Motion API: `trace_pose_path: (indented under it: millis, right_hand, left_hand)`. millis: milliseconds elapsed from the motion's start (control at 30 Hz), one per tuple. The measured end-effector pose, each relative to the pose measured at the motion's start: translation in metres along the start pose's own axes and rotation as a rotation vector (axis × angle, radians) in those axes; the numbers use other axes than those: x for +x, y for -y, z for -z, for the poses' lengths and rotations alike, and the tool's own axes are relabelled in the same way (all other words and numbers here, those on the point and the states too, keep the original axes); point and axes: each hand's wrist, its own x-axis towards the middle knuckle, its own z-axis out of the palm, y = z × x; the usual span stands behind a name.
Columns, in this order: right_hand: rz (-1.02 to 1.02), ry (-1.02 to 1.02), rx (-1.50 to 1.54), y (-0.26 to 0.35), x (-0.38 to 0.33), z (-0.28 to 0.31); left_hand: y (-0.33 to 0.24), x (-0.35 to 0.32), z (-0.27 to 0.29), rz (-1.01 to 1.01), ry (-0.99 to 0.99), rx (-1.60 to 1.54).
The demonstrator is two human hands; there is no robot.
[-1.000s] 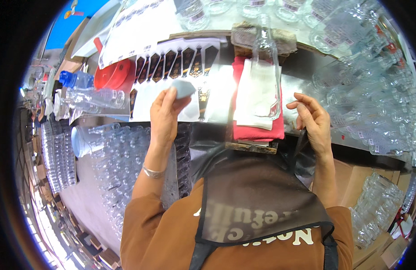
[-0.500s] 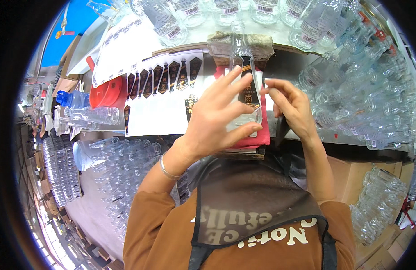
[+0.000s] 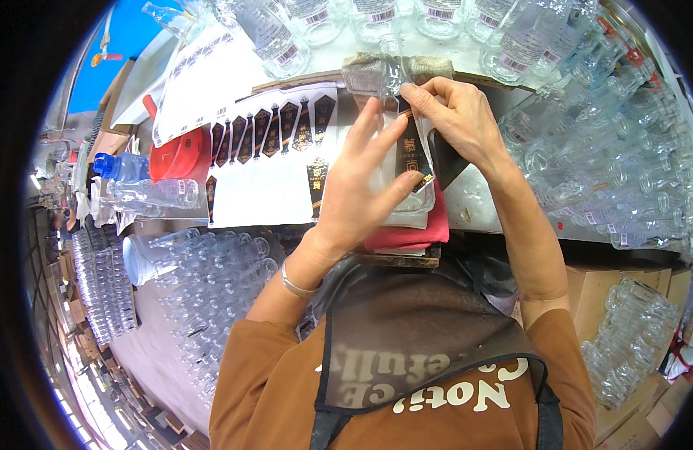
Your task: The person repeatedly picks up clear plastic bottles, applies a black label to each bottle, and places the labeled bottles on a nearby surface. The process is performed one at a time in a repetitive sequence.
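Your left grip (image 3: 363,176) is spread wide over the clear bottle (image 3: 419,202), thumb at its black label (image 3: 411,154); your right grip (image 3: 460,124) holds a dark flat piece (image 3: 446,161), thumb at the neck. The bottle lies upper centre, over a red cloth (image 3: 408,239).

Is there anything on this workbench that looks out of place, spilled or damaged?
A tiny red scrap lies alone on the grey metal workbench, right of the red cloth; it looks stray, but is too small to identify. No clear spill or breakage shows, including on the glass bottle with the black label.
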Motion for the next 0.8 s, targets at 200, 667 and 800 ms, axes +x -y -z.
trace_pose_path:
  millis: [200,667,800]
  right_hand:
    - [-0.015,0.01,0.037,-0.003,0.0,0.0]
    - [-0.196,0.198,0.345,-0.002,-0.092,0.005]
    - [-0.196,0.2,0.378,-0.003,-0.094,0.004]
  left_hand:
    - [0.002,0.0,-0.001,-0.024,-0.005,0.026]
    - [0.019,-0.026,-0.007,0.399,0.074,-0.821]
    - [0.014,-0.027,-0.012,0.404,0.034,-0.894]
